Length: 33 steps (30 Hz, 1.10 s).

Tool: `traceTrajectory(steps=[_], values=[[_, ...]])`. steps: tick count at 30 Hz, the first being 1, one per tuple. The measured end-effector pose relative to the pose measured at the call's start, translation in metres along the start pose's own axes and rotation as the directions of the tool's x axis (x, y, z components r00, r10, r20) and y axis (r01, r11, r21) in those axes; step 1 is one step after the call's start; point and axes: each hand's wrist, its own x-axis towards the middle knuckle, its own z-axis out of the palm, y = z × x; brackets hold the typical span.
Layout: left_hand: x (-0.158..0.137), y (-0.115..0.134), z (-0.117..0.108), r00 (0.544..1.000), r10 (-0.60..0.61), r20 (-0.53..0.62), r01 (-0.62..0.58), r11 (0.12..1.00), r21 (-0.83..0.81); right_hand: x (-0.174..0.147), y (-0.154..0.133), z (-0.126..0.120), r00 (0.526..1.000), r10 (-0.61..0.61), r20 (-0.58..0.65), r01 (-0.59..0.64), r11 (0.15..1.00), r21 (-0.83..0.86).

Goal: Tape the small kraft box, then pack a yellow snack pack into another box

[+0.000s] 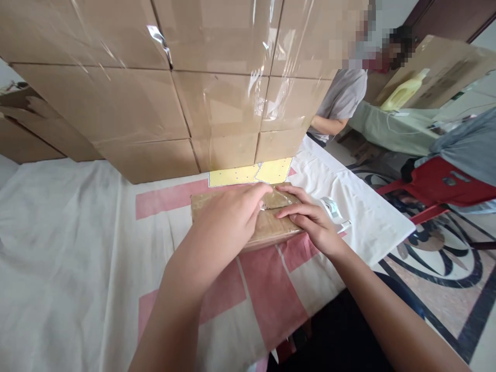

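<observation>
Package: a flat brown cardboard parcel (267,227) lies on the table (70,248), just in front of the person and near the table's right edge; its long axis runs left to right across the view, slightly tilted.
Left hand: the left hand (228,217) lies palm down on the parcel's top, covering its left and middle part; its fingers (259,194) are stretched out and close together, pressing flat toward the far right, clamped on nothing.
Right hand: the right hand (313,222) rests on the parcel's right end, fingers nearly straight and together, pointing left toward the left hand's fingertips; they meet near a shiny strip of clear tape (273,202) on the top face.
Key relation: both hands are on the parcel; the left hand covers more of it, the right holds the end nearest the table edge.
Beside the right hand: a white tape dispenser (332,209) lies on the cloth, touching or just beside the wrist.
Beyond: a wall of stacked cartons (174,93) wrapped in film, with yellow sheets (251,173) at its foot.
Further off: another person's grey sleeve (341,98) and a red chair (445,186).
</observation>
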Motion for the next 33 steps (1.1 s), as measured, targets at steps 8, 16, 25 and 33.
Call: traceTrajectory(steps=[8,16,25,33], values=[[0.001,0.001,0.009,0.998,0.019,-0.053,-0.014,0.997,0.082,-0.001,0.002,0.005,0.998,-0.043,-0.055,0.045,0.999,0.027],[0.002,0.003,0.009,0.996,0.084,-0.008,-0.084,0.995,0.061,-0.001,-0.001,0.006,0.998,0.0,-0.063,0.004,0.998,0.061],[0.0,0.007,0.008,0.997,0.067,-0.042,-0.065,0.997,0.045,-0.005,-0.003,0.004,0.999,-0.013,-0.041,0.015,0.999,0.041],[0.002,0.009,0.01,0.997,0.073,-0.003,-0.073,0.997,0.012,-0.007,0.001,0.005,0.998,-0.049,-0.048,0.052,0.997,0.062]])
